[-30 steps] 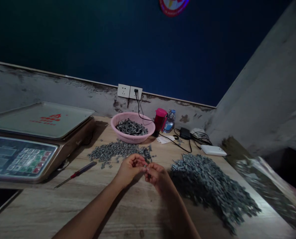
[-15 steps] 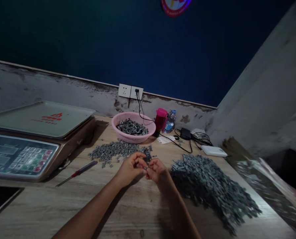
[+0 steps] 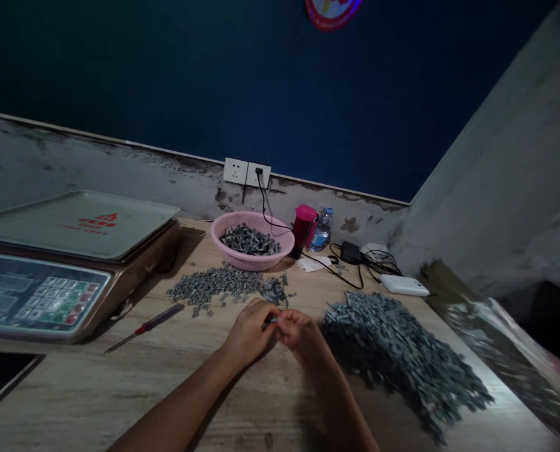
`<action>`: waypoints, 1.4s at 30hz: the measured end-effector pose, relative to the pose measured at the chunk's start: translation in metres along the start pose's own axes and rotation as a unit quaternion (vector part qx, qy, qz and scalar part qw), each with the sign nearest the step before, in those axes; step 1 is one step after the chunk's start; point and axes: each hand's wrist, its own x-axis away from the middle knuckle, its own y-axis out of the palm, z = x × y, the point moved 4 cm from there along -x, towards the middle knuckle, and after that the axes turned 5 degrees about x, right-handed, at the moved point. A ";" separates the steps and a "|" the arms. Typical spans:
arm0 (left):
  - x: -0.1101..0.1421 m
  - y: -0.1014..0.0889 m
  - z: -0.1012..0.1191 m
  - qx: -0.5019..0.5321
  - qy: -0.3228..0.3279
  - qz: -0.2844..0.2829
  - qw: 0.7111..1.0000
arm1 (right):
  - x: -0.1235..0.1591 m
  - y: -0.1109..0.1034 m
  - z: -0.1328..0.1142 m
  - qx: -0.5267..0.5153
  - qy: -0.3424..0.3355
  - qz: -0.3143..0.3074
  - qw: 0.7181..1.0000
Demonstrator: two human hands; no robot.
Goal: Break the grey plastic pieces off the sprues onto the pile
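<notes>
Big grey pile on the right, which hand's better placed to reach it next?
Probably the right hand: it's nearer the large pile, with the left hand farther off. Both seem to pinch a small part.

Your wood-grain tbl. (image 3: 242, 405) carries, L to R: scale (image 3: 80, 251), screwdriver (image 3: 161, 317), sm. metal pcs. (image 3: 216, 284), pink basket (image 3: 247, 260), pink-lidded cup (image 3: 302, 227), btl. (image 3: 321, 233), lg. metal-parts pile (image 3: 402, 351) & white device (image 3: 405, 285).
</notes>
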 end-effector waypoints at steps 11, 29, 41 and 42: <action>-0.004 -0.003 -0.007 0.217 -0.130 0.038 0.967 | 0.011 0.013 -0.022 -0.057 -0.051 -0.048 0.996; -0.006 -0.004 0.003 0.103 -0.034 -0.047 0.993 | 0.010 -0.002 -0.024 0.089 -0.029 -0.036 0.995; -0.004 -0.006 0.010 -0.112 0.078 -0.042 0.990 | -0.002 -0.004 -0.012 0.175 -0.088 0.024 0.980; -0.003 -0.005 0.009 -0.141 0.091 -0.040 0.985 | -0.002 -0.004 -0.012 0.209 -0.105 0.036 0.972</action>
